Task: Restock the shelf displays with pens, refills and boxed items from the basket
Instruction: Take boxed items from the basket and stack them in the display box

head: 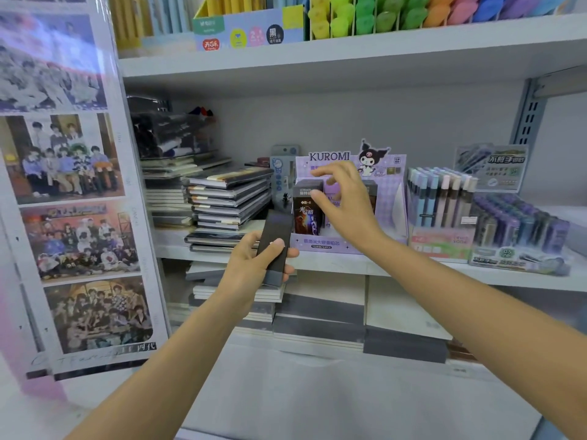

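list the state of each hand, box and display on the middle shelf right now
left hand: shut on dark slim box
dark slim box: held tilted, off the shelf
right hand: fingers spread, reaching into the display
Kuromi display box: upright, open-topped, partly filled
dark boxed item: standing upright in the display's left side
notebook stack: lying flat, piled unevenly
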`<control>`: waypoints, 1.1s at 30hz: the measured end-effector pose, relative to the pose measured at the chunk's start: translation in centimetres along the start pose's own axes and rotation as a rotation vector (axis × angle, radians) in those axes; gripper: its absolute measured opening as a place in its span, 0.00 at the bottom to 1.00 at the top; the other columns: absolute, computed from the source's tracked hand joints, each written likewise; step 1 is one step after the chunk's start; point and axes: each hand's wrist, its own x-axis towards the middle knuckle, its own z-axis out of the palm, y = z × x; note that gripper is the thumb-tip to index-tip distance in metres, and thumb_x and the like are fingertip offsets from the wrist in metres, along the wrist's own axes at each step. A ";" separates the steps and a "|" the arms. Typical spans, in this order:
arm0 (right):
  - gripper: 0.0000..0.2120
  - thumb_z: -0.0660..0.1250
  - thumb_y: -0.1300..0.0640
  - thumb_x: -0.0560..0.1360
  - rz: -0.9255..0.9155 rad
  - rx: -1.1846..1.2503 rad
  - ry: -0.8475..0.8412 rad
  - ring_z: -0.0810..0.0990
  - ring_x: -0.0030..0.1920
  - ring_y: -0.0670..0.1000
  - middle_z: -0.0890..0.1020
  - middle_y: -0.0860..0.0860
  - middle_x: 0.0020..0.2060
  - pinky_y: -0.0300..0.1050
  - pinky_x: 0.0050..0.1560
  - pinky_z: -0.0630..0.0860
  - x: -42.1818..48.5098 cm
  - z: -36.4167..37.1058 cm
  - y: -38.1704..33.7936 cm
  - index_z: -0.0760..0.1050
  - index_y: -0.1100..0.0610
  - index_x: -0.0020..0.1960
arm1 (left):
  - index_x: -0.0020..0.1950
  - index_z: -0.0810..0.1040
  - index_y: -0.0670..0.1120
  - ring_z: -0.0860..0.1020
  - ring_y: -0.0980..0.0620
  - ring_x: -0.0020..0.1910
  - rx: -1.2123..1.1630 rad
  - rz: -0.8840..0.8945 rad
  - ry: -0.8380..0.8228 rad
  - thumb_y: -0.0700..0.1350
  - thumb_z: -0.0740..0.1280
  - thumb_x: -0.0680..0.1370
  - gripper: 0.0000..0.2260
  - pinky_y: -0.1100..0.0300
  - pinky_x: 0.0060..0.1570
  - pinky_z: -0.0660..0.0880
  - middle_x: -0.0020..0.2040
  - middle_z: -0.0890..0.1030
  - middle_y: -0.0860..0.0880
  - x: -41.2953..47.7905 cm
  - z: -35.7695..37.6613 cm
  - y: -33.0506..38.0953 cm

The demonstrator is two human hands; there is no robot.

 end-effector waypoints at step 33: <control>0.14 0.67 0.57 0.78 0.165 0.297 -0.384 0.82 0.50 0.45 0.82 0.50 0.54 0.38 0.50 0.79 -6.2 -10.7 -1.1 0.77 0.53 0.63 | 0.53 0.81 0.48 0.78 0.54 0.28 0.394 0.233 -0.179 0.46 0.70 0.78 0.06 0.61 0.32 0.75 0.28 0.81 0.46 -1.2 9.2 1.5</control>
